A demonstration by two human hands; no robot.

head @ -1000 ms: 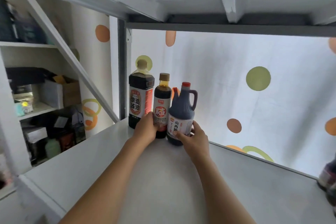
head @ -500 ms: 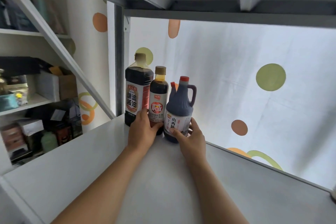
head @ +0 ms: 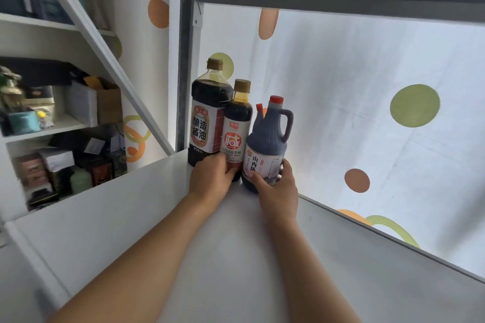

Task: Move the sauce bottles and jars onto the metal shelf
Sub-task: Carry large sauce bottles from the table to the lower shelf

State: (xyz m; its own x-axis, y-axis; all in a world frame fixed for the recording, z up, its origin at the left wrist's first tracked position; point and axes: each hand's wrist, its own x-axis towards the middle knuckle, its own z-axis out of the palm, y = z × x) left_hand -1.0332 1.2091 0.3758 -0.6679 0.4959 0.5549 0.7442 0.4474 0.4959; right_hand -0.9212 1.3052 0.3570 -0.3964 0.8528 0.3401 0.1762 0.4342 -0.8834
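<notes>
Left hand (head: 211,178) grips slim bottle (head: 237,128); right hand (head: 278,186) grips jug (head: 266,144), far-left on shelf (head: 236,257). Likely heavy, slippery; hold low.

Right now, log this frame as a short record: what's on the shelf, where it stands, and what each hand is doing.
surface: metal shelf, bottles at its back left corner
bottles: large bottle, slim bottle, handled jug, all upright, side by side
hidden: a red cap shows behind the jug; its bottle cannot be seen
left hand: holds the slim bottle's base
right hand: grips the jug's lower body
</notes>
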